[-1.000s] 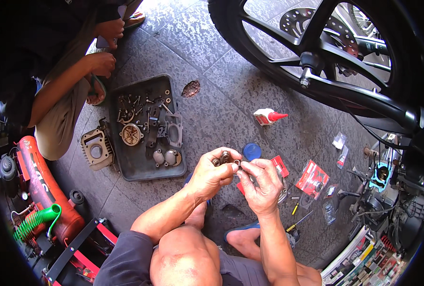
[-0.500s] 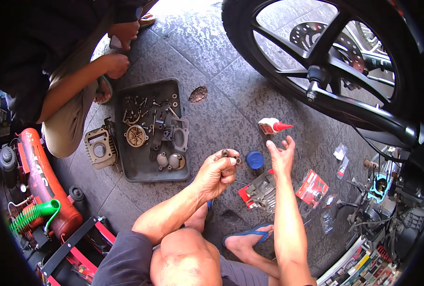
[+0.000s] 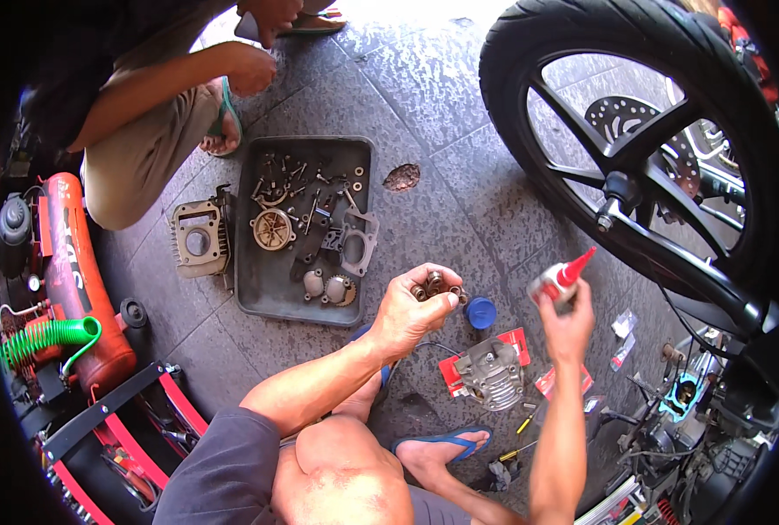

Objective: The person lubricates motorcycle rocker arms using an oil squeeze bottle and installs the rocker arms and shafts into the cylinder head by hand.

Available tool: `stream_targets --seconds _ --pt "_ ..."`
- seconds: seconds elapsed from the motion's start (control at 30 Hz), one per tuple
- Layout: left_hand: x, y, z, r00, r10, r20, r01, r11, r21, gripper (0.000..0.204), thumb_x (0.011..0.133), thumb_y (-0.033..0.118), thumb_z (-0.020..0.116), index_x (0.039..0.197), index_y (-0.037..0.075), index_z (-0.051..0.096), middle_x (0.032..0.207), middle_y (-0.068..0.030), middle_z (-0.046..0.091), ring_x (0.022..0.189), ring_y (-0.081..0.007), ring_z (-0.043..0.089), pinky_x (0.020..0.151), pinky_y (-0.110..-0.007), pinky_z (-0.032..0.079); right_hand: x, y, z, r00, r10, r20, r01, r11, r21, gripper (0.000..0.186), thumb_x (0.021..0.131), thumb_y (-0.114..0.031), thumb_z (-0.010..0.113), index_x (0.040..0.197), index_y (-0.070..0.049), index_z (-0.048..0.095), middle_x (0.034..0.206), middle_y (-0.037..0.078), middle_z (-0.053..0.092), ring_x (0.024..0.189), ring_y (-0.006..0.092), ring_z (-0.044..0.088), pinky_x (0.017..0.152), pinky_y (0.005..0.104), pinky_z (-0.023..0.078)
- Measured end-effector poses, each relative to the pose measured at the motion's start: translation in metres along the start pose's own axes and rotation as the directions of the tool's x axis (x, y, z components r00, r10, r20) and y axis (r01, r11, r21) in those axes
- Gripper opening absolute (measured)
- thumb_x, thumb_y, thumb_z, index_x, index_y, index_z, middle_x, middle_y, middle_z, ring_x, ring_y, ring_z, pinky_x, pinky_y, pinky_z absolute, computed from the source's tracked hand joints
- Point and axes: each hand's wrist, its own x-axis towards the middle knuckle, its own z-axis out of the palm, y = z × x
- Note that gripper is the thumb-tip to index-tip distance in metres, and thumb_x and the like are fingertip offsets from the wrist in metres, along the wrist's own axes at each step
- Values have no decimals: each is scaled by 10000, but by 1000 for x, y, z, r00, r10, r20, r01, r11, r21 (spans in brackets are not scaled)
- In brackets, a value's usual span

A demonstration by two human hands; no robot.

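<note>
Left hand [image 3: 414,313]: fingers cupping small metal parts [image 3: 436,283] near fingertips | Right hand [image 3: 568,325]: fingers gripping red-nozzled bottle [image 3: 550,284], nozzle tilted beyond fingertips | Advisable: steady left cradle, light bottle squeeze

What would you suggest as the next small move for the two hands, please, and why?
Probably bring the right hand inward, moving the bottle nearer the small metal parts held in the left hand. The bottle is gripped, but its red tip points up and to the right, away from those parts.
</note>
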Motion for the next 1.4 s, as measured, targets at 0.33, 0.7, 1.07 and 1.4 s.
stream_targets --seconds 0.33,0.7,1.07,1.4 --pt "-46 28 45 940 -24 341 202 843 -498 216 857 36 660 1066 61 611 944 -74 638 591 -45 434 486 -196 348 -76 -239 -178 838 -336 431 546 521 -656 495 628 -88 711 1110 -18 623 899 125 550 829 289 523 742 414 381" --pt "-104 42 66 928 -70 365 308 694 -651 198 866 38 639 1059 82 625 913 -59 628 608 -74 425 484 -207 356 -105 -322 -185 729 -388 564 671 243 -700 544 546 -20 688 1086 -27 620 904 106 540 801 282 501 714 423 371" --pt "-113 37 71 922 -75 379 334 647 -685 176 865 29 636 1036 73 640 776 3 542 597 -66 408 464 -202 335 -108 -341 -179 705 -359 612 693 164 -702 513 549 -31 696 1058 -52 632 892 87 539 801 262 501 718 404 369" --pt "-118 39 78 916 -63 395 336 658 -674 175 873 28 631 1045 56 628 751 10 508 599 -62 391 468 -198 336 -115 -347 -183 709 -342 617 690 154 -707 484 557 -36 688 1039 -44 640 882 86 537 789 258 494 710 398 368"
